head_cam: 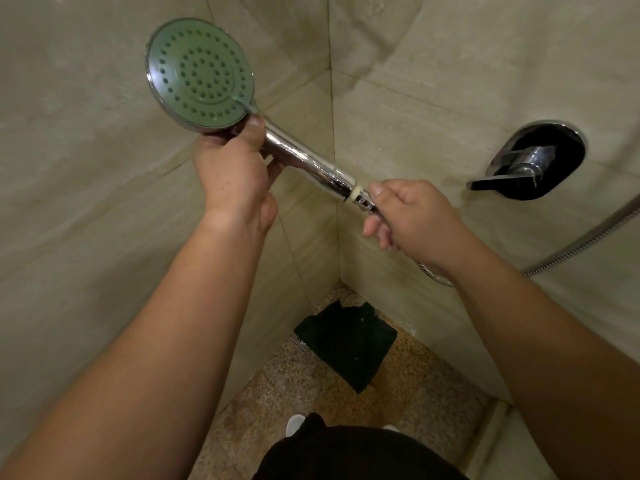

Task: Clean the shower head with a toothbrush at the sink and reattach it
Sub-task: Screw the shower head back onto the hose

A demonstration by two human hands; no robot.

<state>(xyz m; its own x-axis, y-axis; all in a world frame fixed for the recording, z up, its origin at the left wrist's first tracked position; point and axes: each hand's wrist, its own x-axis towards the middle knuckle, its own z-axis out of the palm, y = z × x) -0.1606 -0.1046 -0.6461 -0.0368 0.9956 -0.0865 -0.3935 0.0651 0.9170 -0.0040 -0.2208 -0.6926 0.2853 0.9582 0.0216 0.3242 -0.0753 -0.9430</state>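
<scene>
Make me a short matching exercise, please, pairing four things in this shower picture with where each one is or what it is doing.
Things:
1. shower head
2. hose
3. mixer handle
4. dark cloth

Places or states:
A. lying on the speckled floor in the corner
B. mounted on the wall at the right
C. gripped at its neck by the left hand
D. its end fitting pinched by the right hand

Pairs: 1-C, 2-D, 3-B, 4-A
</scene>
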